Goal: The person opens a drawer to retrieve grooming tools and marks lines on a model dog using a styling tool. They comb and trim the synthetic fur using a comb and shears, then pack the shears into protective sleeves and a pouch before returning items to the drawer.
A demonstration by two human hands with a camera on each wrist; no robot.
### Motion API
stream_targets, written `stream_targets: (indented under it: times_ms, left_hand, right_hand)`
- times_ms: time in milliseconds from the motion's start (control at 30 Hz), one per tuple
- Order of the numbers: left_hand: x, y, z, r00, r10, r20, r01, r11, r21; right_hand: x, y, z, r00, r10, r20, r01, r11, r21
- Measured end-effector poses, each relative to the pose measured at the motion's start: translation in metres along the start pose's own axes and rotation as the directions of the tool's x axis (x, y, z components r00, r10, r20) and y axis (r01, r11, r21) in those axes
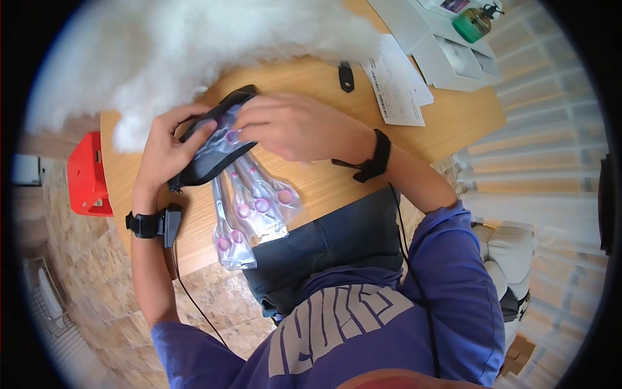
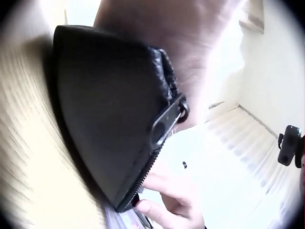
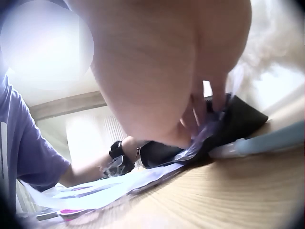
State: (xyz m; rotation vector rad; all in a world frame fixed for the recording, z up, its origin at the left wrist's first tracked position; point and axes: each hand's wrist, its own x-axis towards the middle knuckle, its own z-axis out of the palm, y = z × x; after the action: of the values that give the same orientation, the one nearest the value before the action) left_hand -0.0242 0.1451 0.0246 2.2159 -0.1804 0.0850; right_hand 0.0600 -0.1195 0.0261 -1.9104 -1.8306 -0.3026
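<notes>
My left hand [image 1: 170,148] grips the side of a black zippered pouch [image 1: 206,174], its thumb over the open mouth. In the left wrist view the pouch's zip pull [image 2: 167,123] hangs at the near corner. My right hand [image 1: 285,124] reaches into the mouth from the other side, its fingertips pinching clear plastic around scissors with a pink finger ring [image 1: 232,136]. The right wrist view shows its fingers [image 3: 218,95] pointing down into the pouch. Several scissors in clear sleeves [image 1: 261,206], with pink and purple rings, fan out below the pouch towards my lap.
A fluffy white mass [image 1: 194,45] covers the table's far left. Beyond my right hand lie a small black object [image 1: 346,78] and printed papers [image 1: 398,87]. White boxes [image 1: 447,58] and a green pump bottle [image 1: 473,26] stand far right. A red stool [image 1: 87,175] is beside the table.
</notes>
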Motion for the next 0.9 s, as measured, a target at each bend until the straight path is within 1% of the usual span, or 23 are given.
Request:
stream_targets:
  times_ms: [33, 67, 100, 133, 167, 233, 267, 333, 367, 400, 433, 467, 500, 533, 567, 600, 667, 700, 733, 767, 833, 867, 900]
  left_hand:
    - [0.000, 0.002, -0.001, 1.000, 0.004, 0.006, -0.004, 1.000, 0.005]
    - [0.000, 0.004, -0.001, 0.996, 0.048, 0.074, -0.046, 0.999, -0.029]
    - [0.000, 0.006, 0.000, 0.985, 0.094, 0.141, -0.085, 0.994, -0.068]
    - [0.002, 0.002, -0.003, 0.969, 0.099, 0.226, -0.106, 0.994, 0.020]
    - [0.002, 0.006, -0.002, 0.967, 0.104, 0.233, -0.111, 0.994, 0.019]
    - [0.001, 0.016, 0.000, 0.953, 0.176, 0.245, -0.202, 0.976, 0.085]
    - [0.001, 0.015, -0.001, 0.945, 0.151, 0.289, -0.194, 0.973, 0.126]
    - [0.002, 0.012, 0.000, 0.947, 0.152, 0.284, -0.200, 0.968, 0.149]
    - [0.001, 0.012, -0.001, 0.952, 0.144, 0.271, -0.194, 0.966, 0.170]
    - [-0.001, 0.014, -0.001, 0.954, 0.141, 0.265, -0.192, 0.966, 0.176]
    - [-0.002, 0.018, 0.001, 0.971, 0.143, 0.191, -0.184, 0.959, 0.217]
    - [-0.003, 0.021, 0.002, 0.982, 0.149, 0.116, -0.175, 0.950, 0.258]
    - [-0.002, 0.020, 0.001, 0.983, 0.151, 0.109, -0.175, 0.950, 0.260]
    - [0.000, 0.018, -0.001, 0.998, 0.041, 0.058, -0.056, 0.952, 0.302]
    - [-0.001, 0.015, -0.002, 0.997, -0.071, 0.001, 0.067, 0.940, 0.334]
    - [-0.002, 0.012, 0.002, 0.986, 0.107, -0.132, -0.047, 0.918, 0.395]
    - [-0.001, 0.014, 0.001, 0.983, 0.088, -0.163, -0.013, 0.910, 0.415]
    - [0.000, 0.015, -0.001, 0.980, 0.081, -0.183, 0.008, 0.899, 0.437]
    - [0.000, 0.012, 0.001, 0.958, 0.197, -0.209, -0.076, 0.875, 0.478]
    - [0.000, 0.010, 0.002, 0.955, 0.205, -0.213, -0.081, 0.875, 0.478]
    - [0.000, 0.007, 0.001, 0.967, 0.120, -0.224, -0.012, 0.903, 0.430]
    - [0.001, 0.003, 0.001, 0.964, 0.132, -0.229, -0.022, 0.902, 0.431]
    - [0.001, -0.001, 0.000, 0.955, 0.181, -0.237, -0.062, 0.897, 0.437]
  right_hand:
    - [-0.007, 0.001, -0.009, 0.997, 0.082, 0.002, -0.082, 0.996, 0.039]
    - [-0.016, 0.006, -0.016, 0.996, 0.084, -0.001, -0.084, 0.996, 0.039]
    - [-0.026, 0.014, -0.024, 0.972, 0.237, -0.006, -0.237, 0.971, -0.033]
    - [-0.036, 0.021, -0.031, 0.923, 0.385, -0.021, -0.385, 0.917, -0.104]
    - [-0.047, 0.026, -0.035, 0.920, 0.392, -0.025, -0.392, 0.914, -0.106]
    - [-0.073, 0.036, -0.035, 0.800, 0.525, -0.291, -0.597, 0.750, -0.285]
    - [-0.087, 0.044, -0.037, 0.794, 0.528, -0.300, -0.603, 0.744, -0.287]
    - [-0.105, 0.058, -0.042, 0.780, 0.580, -0.233, -0.625, 0.743, -0.242]
    - [-0.110, 0.060, -0.044, 0.784, 0.575, -0.234, -0.620, 0.747, -0.240]
    - [-0.114, 0.063, -0.047, 0.751, 0.633, -0.187, -0.660, 0.707, -0.256]
    - [-0.113, 0.063, -0.051, 0.711, 0.689, -0.142, -0.697, 0.662, -0.276]
    - [-0.114, 0.060, -0.055, 0.716, 0.683, -0.144, -0.692, 0.666, -0.278]
    - [-0.114, 0.056, -0.060, 0.691, 0.714, -0.112, -0.713, 0.647, -0.271]
    - [-0.113, 0.054, -0.063, 0.664, 0.744, -0.077, -0.733, 0.626, -0.266]
    - [-0.114, 0.054, -0.065, 0.670, 0.738, -0.073, -0.726, 0.633, -0.268]
    - [-0.116, 0.055, -0.065, 0.679, 0.729, -0.087, -0.724, 0.645, -0.245]
    - [-0.114, 0.058, -0.064, 0.694, 0.714, -0.096, -0.714, 0.663, -0.225]
    - [-0.112, 0.060, -0.064, 0.612, 0.783, -0.112, -0.788, 0.590, -0.178]
    - [-0.112, 0.062, -0.065, 0.520, 0.845, -0.126, -0.853, 0.505, -0.131]
    - [-0.116, 0.071, -0.063, 0.521, 0.843, -0.133, -0.852, 0.506, -0.136]
    - [-0.122, 0.097, -0.065, 0.509, 0.843, -0.173, -0.860, 0.507, -0.059]
    - [-0.124, 0.105, -0.073, 0.511, 0.840, -0.184, -0.859, 0.509, -0.064]
    - [-0.126, 0.111, -0.082, 0.516, 0.836, -0.188, -0.855, 0.515, -0.059]
